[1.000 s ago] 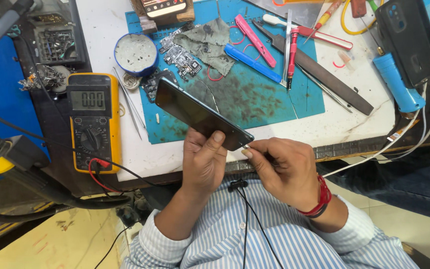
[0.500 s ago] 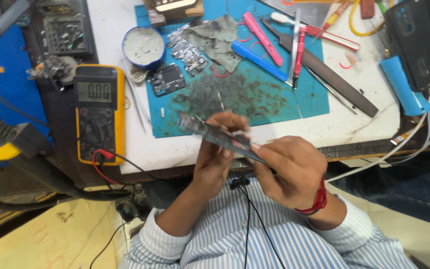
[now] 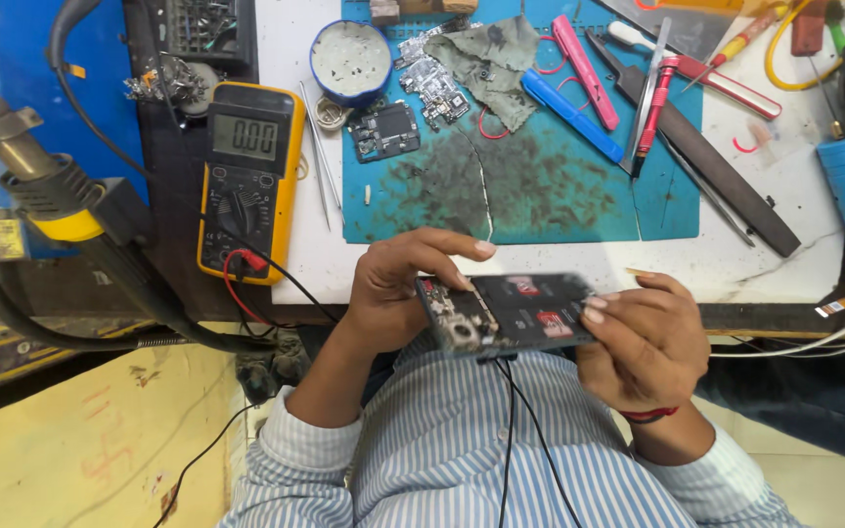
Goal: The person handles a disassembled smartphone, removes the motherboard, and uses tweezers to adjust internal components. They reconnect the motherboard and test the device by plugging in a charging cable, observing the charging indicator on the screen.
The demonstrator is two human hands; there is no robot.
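An opened smartphone [image 3: 511, 313] with its back cover off lies flat between both hands, its dark inner boards and camera module facing up. My left hand [image 3: 398, 284] grips its left end, thumb stretched over the top edge. My right hand [image 3: 638, 337] holds the right end, fingertips on the exposed inside. The phone hovers at the near edge of the white bench [image 3: 755, 269], above my striped shirt.
A worn teal work mat [image 3: 540, 186] carries small circuit boards [image 3: 385, 130], a grey cloth [image 3: 486, 54], pink and blue pry tools and a red screwdriver [image 3: 649, 112]. A yellow multimeter [image 3: 246, 176], a round tin [image 3: 349, 59] and a hot-air nozzle [image 3: 22, 161] sit to the left.
The phone was held tilted and edge-on over the mat; it has been turned over and lowered toward me, so its open inside faces up. Both hands have regripped its ends.
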